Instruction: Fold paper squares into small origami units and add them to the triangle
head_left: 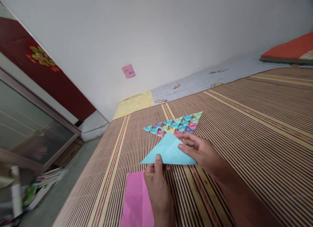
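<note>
A light blue sheet of paper point(168, 150), folded into a triangle with its point up, is held above the striped mat. My left hand point(158, 184) pinches its lower edge, thumb on the front and fingers behind. At the triangle's right side, my right hand point(197, 148) grips the slanted edge between thumb and fingers. Just beyond lies an arrangement of small folded paper triangles point(182, 123) in blue, green, pink, yellow and purple. A pink sheet of paper point(135, 201) with crease lines rests on the mat, partly hidden by my left hand.
The striped mat point(102, 188) covers a bed whose left edge drops to a grey floor point(73, 168). Papers point(41, 188) are piled at the lower left beside a glass-panelled door point(29, 122). A pink note point(128, 71) is on the wall; orange folded bedding point(288, 47) sits far right.
</note>
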A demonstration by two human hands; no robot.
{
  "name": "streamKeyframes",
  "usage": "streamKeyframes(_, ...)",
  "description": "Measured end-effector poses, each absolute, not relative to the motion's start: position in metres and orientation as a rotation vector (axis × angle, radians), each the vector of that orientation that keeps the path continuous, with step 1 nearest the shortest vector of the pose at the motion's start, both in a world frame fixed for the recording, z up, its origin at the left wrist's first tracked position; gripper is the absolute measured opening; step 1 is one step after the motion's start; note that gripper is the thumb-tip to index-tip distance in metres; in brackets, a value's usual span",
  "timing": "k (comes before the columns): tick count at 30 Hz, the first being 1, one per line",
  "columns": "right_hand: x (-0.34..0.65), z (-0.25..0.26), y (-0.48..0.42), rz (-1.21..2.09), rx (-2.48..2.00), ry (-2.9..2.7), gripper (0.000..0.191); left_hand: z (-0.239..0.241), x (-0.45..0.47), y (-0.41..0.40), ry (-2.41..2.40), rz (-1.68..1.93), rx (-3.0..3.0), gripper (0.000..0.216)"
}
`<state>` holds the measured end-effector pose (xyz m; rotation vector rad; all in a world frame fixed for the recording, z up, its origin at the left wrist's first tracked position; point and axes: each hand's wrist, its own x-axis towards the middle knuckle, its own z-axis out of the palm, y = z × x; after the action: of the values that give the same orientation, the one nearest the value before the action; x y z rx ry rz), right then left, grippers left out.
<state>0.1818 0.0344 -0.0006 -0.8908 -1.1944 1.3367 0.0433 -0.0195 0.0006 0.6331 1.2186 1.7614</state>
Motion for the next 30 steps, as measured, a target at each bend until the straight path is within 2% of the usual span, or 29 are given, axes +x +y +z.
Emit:
streamKeyframes(2,0.185,-0.001,0.034,1.383,-0.852,-1.269,0.024,0.002,0.044,-0.02,1.201,1.738,0.664,0.026)
streamKeyframes(4,0.186,0.0,0.033,1.407,-0.808,-1.311,0.02,0.002,0.045,-0.021,1.171,1.695,0.692,0.03)
streamKeyframes(7,0.185,0.003,0.032,1.405,-0.794,-1.337,0.024,0.0,0.046,-0.022,1.125,1.606,0.737,0.041)
streamKeyframes(11,0.185,0.007,0.031,1.388,-0.802,-1.397,0.029,-0.003,0.044,-0.022,1.104,1.564,0.82,0.046)
streamKeyframes(20,0.188,0.008,0.032,1.282,-0.802,-1.373,0.028,-0.007,0.042,-0.024,1.037,1.429,0.822,0.058)
streamKeyframes(25,0.183,0.011,0.028,1.217,-0.796,-1.331,0.027,-0.008,0.051,-0.021,1.002,1.475,0.702,0.056)
streamKeyframes(30,0.178,0.017,0.023,1.09,-0.831,-1.381,0.027,-0.001,0.063,-0.02,0.971,1.559,0.603,0.039)
